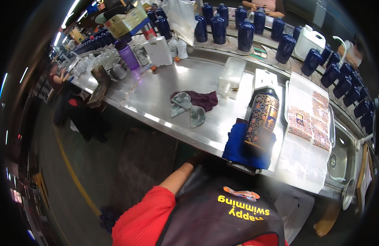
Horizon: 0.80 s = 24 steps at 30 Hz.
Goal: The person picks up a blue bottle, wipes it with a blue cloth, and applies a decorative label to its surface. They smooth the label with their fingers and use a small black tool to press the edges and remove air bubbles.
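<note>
My left forearm reaches up to the front edge of the steel table, where my left hand (pixel 196 158) is lost in dark shadow. Its fingers do not show. I cannot see my right hand. A dark bottle with a floral patterned wrap (pixel 261 117) lies tilted on a bunched blue cloth (pixel 234 145) at the table's front edge. Right of it, a sheet of matching floral decals (pixel 300 119) lies on a pale, wet-looking board (pixel 298 164). A maroon cloth (pixel 206 99) and grey-green mottled cloth pieces (pixel 181 102) rest on the steel left of the bottle.
A clear plastic container (pixel 232 74) stands behind the bottle. Several glossy blue bottles (pixel 245 36) line a conveyor along the back. A steel sink (pixel 339 160) is at the right. A purple bottle (pixel 127 55) and white box (pixel 158 51) stand far left. Other people work beyond.
</note>
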Tool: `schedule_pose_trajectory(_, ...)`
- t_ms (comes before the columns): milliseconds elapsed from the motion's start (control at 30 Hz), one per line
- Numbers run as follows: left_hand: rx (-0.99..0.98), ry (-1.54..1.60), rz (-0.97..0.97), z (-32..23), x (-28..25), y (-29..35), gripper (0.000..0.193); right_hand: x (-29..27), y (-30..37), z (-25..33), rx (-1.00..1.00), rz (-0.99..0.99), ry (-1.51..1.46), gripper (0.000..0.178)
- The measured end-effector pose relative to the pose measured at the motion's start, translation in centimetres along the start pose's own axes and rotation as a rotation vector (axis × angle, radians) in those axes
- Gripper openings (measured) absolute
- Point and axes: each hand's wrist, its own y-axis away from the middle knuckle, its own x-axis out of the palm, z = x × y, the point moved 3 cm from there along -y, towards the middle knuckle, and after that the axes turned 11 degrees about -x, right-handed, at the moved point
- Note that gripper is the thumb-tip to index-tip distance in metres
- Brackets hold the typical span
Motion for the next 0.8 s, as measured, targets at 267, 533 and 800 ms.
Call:
schedule_pose_trajectory(267, 0.087, -0.066, 0.034, -3.0, 1.2, -1.2, 0.04, 1.5, 1.3, -1.7, 0.055, -0.069, -0.03, 0.033)
schedule_pose_trajectory(533, 0.137, -0.131, 0.0, -5.3, 0.1, -5.4, 0.039, 1.8, 1.2, -3.0, 0.124, -0.182, -0.034, 0.033)
schedule_pose_trajectory(800, 0.175, -0.144, -0.057, -9.0, -3.0, -9.4, 0.037, -1.5, -0.8, -3.2, 0.194, -0.286, -0.076, 0.033)
